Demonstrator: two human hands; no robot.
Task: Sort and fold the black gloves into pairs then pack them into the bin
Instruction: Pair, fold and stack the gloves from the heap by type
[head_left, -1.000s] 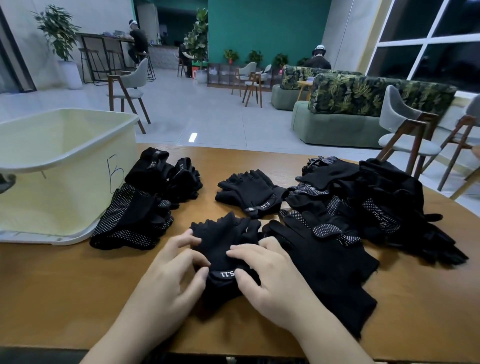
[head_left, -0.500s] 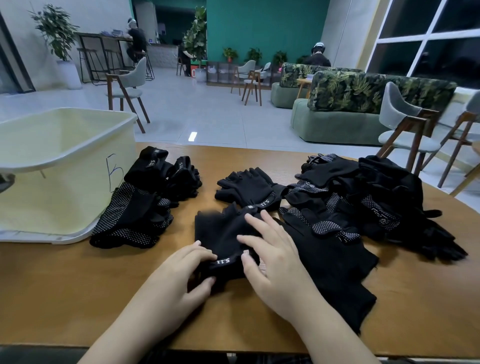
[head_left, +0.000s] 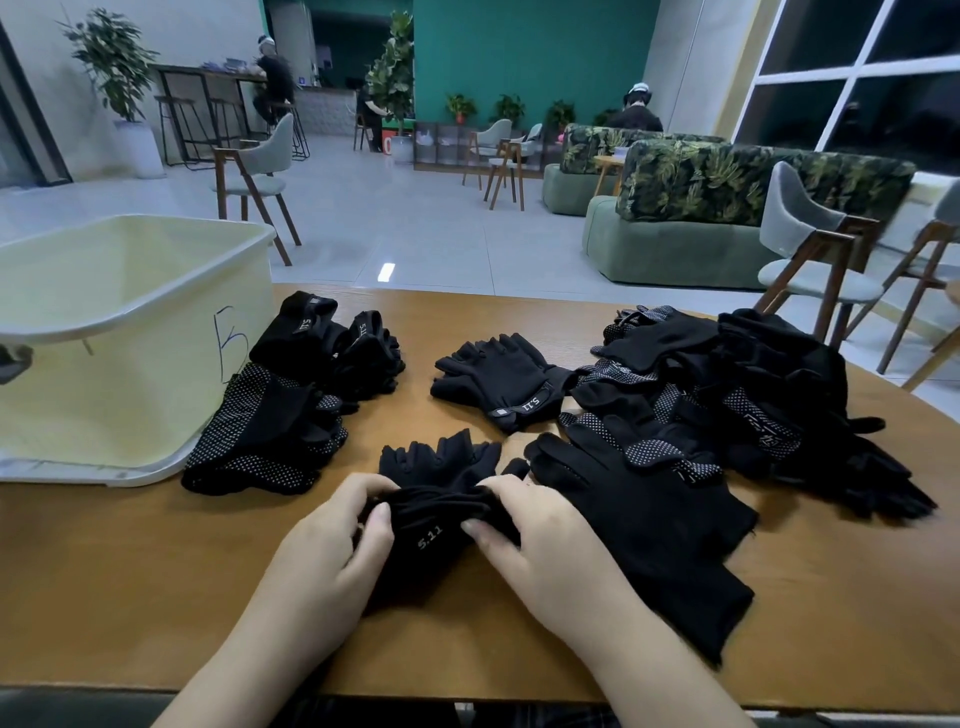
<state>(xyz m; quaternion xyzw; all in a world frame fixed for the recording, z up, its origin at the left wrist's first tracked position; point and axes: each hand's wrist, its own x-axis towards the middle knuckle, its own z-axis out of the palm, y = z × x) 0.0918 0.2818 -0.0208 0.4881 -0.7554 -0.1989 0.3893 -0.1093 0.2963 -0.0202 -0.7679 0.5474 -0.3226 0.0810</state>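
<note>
A black fingerless glove pair (head_left: 439, 499) is gripped at the near middle of the wooden counter (head_left: 857, 597) by both hands. The left hand (head_left: 332, 551) is curled round its left edge, thumb pressed on the cuff, and the right hand (head_left: 540, 545) is curled round its right edge, the fingers (head_left: 498, 486) tucked over the bunched fabric. A white "5.11" mark is seen on the cuff between the thumbs, and the short finger stubs are fanned out away from the person.

A cream plastic bin (head_left: 130, 322) (a handwritten letter is marked on its side) is set at the far left of the counter. Just beside it, touching its base, a stack of folded gloves with white-dotted palms (head_left: 265, 436) is laid, and behind that a folded bundle of 5.11 gloves (head_left: 327, 343) is placed. A single flat pair (head_left: 498, 379) is laid at the centre, apart from the hands. A long plain black glove (head_left: 649, 530) is spread just right of the right hand, and an unsorted heap of black gloves (head_left: 753, 395) is piled at the right.
</note>
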